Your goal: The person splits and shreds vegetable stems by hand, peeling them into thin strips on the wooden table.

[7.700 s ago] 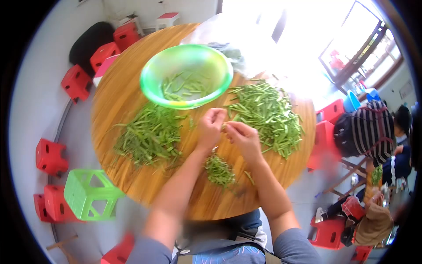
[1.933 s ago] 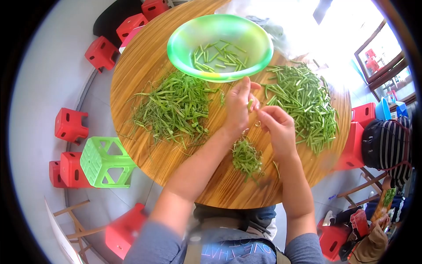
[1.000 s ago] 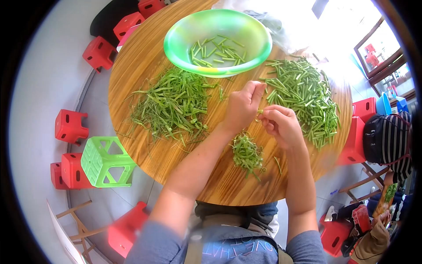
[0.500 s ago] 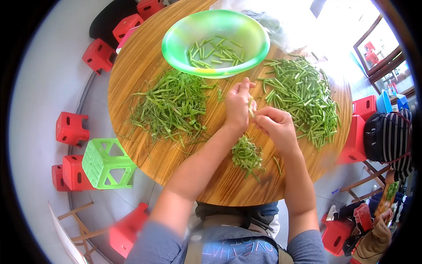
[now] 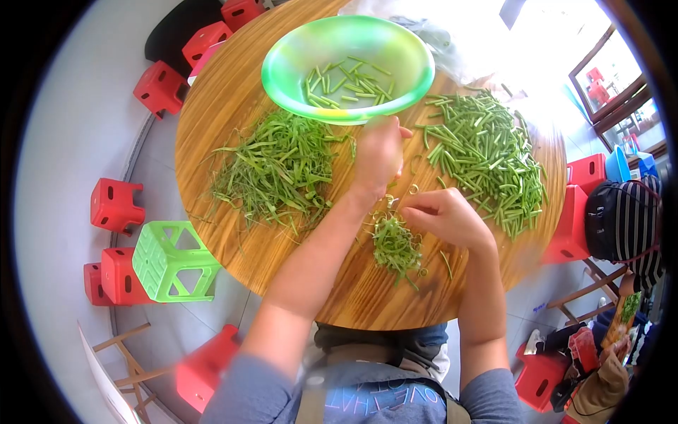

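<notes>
My left hand (image 5: 378,152) is closed, somewhat blurred, just below the near rim of the green-and-white basin (image 5: 275,88); what it holds is hidden. My right hand (image 5: 446,214) has thumb and fingertips pinched together at the upper right of a small heap of curled green peelings (image 5: 397,247). Anything in that pinch is too small to name. Short cut green stems (image 5: 360,85) lie inside the basin. To the right spreads a big pile of cut green stems (image 5: 487,155), and to the left a pile of leafy green strips (image 5: 275,169).
The round wooden table (image 5: 346,307) carries everything. A clear plastic bag (image 5: 452,49) lies at the back. A green stool (image 5: 176,261) and red stools (image 5: 116,205) stand at left. A striped backpack (image 5: 625,222) and another person's hands (image 5: 618,346) are at right.
My hands have moved apart. The left has gone up and slightly left toward the basin, and the right has come down to the small heap of peelings. The pale stem piece between them is hidden now.
</notes>
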### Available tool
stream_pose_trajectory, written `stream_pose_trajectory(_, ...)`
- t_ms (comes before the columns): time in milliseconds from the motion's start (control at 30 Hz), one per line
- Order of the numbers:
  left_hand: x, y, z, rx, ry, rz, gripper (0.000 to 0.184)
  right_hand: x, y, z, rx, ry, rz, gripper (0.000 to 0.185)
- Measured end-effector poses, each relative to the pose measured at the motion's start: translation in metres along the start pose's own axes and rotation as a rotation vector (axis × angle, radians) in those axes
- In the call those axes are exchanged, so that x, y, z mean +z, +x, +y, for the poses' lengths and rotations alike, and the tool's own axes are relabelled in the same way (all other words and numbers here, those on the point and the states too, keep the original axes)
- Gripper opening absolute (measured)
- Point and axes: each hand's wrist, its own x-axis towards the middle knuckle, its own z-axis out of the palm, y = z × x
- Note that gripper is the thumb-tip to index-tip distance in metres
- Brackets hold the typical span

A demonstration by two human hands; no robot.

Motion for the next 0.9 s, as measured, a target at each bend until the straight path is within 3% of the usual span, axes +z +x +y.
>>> stream_pose_trajectory(33,0.001,0.0,0.0,0.017,0.072,0.02,0.038,-0.001,0.0,-0.003,0.053,-0.017,-0.035,0.012)
stream_pose_trajectory(133,0.002,-0.001,0.002,0.005,0.253,0.007,0.037,0.004,0.005,0.003,-0.001,-0.001,0.233,0.012)
stream_pose_trajectory(233,0.007,-0.006,0.006,-0.009,0.375,-0.026,0.038,0.009,0.009,0.007,-0.121,0.36,0.408,0.015)
stream_pose_trajectory(367,0.011,-0.008,0.004,0.015,0.486,-0.051,0.04,0.008,0.011,0.014,-0.208,0.275,0.409,0.019)
stream_pose_trajectory(467,0.008,-0.005,0.0,-0.033,0.324,-0.058,0.04,0.008,0.01,0.011,-0.176,0.277,0.458,0.016)
stream_pose_trajectory(633,0.01,-0.002,-0.004,0.101,0.17,0.09,0.037,0.014,0.012,0.003,-0.108,0.48,0.629,0.011)
stream_pose_trajectory(767,0.014,-0.001,-0.009,0.201,0.094,0.139,0.032,0.022,0.013,0.006,-0.085,0.487,0.539,0.011)
stream_pose_trajectory(900,0.012,-0.005,0.003,0.167,0.05,0.177,0.029,0.019,0.01,0.002,-0.054,0.432,0.386,0.012)
